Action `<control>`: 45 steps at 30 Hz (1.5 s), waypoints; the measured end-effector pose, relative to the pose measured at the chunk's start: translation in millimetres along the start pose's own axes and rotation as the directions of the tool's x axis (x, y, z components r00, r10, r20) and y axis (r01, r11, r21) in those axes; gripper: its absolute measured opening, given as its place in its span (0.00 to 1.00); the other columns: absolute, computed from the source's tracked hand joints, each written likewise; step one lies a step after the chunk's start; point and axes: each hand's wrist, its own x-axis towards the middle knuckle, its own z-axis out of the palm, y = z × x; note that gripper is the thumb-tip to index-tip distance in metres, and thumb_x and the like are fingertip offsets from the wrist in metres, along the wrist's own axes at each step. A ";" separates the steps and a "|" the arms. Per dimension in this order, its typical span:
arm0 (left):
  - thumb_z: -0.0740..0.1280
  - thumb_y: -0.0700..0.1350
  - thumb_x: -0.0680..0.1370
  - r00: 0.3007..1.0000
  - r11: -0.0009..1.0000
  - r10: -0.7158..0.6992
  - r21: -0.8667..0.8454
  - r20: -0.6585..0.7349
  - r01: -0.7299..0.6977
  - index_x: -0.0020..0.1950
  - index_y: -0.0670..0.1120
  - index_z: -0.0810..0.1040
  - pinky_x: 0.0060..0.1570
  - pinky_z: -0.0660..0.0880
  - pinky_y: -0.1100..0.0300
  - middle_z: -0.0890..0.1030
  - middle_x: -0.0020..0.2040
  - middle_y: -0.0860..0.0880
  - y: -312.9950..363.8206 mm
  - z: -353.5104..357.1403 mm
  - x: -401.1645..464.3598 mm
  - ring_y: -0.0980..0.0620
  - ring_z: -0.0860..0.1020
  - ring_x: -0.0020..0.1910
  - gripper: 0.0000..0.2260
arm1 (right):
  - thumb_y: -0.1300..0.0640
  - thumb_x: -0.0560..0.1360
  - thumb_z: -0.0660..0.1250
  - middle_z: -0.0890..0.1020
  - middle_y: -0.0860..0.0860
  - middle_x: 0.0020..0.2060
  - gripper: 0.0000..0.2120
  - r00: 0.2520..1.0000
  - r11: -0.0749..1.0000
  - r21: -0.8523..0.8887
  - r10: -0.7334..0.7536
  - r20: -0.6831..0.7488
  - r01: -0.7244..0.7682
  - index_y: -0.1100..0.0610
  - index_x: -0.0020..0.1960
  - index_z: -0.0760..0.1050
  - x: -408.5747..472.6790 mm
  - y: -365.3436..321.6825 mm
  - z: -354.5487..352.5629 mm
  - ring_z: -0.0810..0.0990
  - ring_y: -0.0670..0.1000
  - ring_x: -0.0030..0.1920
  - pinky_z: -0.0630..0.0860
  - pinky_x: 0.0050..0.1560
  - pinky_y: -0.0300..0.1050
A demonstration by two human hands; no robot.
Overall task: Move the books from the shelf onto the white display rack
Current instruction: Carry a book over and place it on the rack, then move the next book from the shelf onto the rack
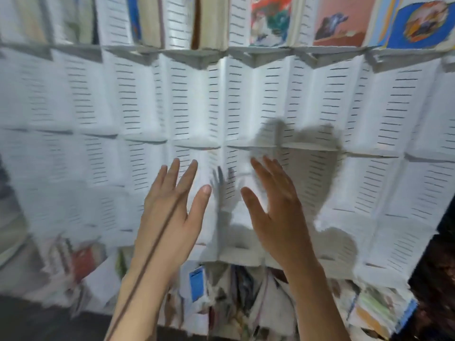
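Your left hand (170, 212) and right hand (273, 210) are spread, empty, before the white slotted display rack (246, 99); blurred colourful books (197, 286) probably lie below your fingertips, so reach down there.

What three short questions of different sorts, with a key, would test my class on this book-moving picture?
1. True or false: the left hand holds a book.
2. Which row of the white slotted display rack holds the colourful upright books: A top, B middle?
3. Fill in: both hands have ____ fingers.

Key: 1 false, both the left hand and the right hand have nothing in them. 2 A. 3 straight, spread.
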 end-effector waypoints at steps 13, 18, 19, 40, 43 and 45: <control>0.43 0.70 0.78 0.965 0.961 -0.234 0.122 -0.117 0.248 0.80 0.59 0.56 0.79 0.50 0.50 0.54 0.81 0.53 -164.7 -201.7 -104.6 0.58 0.46 0.80 0.33 | 0.43 0.80 0.57 0.68 0.53 0.75 0.25 0.963 0.943 0.264 -0.239 0.122 0.201 0.52 0.74 0.67 -54.1 -211.3 169.6 0.62 0.51 0.77 0.58 0.72 0.38; 0.44 0.69 0.79 0.931 0.929 -0.303 0.153 -0.204 0.336 0.80 0.59 0.56 0.79 0.50 0.50 0.54 0.81 0.53 -220.8 -247.1 -122.3 0.58 0.45 0.80 0.32 | 0.43 0.80 0.58 0.66 0.51 0.75 0.26 0.921 0.902 0.335 -0.346 0.178 0.274 0.52 0.75 0.66 -52.9 -265.6 226.7 0.60 0.48 0.77 0.57 0.73 0.37; 0.44 0.69 0.79 0.920 0.921 -0.322 0.152 -0.223 0.359 0.80 0.58 0.57 0.79 0.50 0.52 0.54 0.81 0.53 -233.0 -254.5 -124.6 0.58 0.45 0.80 0.32 | 0.41 0.80 0.56 0.65 0.48 0.76 0.27 0.911 0.901 0.340 -0.353 0.213 0.269 0.50 0.75 0.66 -52.1 -276.4 238.9 0.57 0.45 0.77 0.54 0.73 0.35; 0.42 0.71 0.77 0.676 0.688 -0.494 0.229 -0.546 0.688 0.80 0.60 0.56 0.75 0.47 0.58 0.52 0.81 0.55 -513.3 -448.6 -7.9 0.58 0.45 0.80 0.33 | 0.41 0.78 0.57 0.64 0.46 0.76 0.27 0.709 0.716 0.649 -0.596 0.377 0.258 0.48 0.76 0.65 97.0 -518.6 580.8 0.58 0.44 0.77 0.46 0.68 0.24; 0.42 0.71 0.76 0.628 0.655 -0.512 0.207 -0.586 0.727 0.80 0.60 0.57 0.74 0.47 0.59 0.52 0.81 0.56 -555.6 -478.2 -4.5 0.60 0.45 0.79 0.34 | 0.38 0.78 0.54 0.65 0.46 0.76 0.29 0.662 0.677 0.685 -0.647 0.379 0.270 0.49 0.76 0.66 101.5 -559.1 628.4 0.58 0.42 0.77 0.49 0.70 0.26; 0.42 0.71 0.76 0.602 0.634 -0.518 0.201 -0.607 0.747 0.80 0.60 0.57 0.74 0.46 0.59 0.52 0.81 0.56 -588.8 -499.3 -3.7 0.59 0.45 0.80 0.34 | 0.40 0.79 0.56 0.64 0.45 0.76 0.29 0.638 0.661 0.701 -0.667 0.384 0.269 0.49 0.76 0.65 103.6 -586.7 662.7 0.57 0.42 0.77 0.51 0.71 0.29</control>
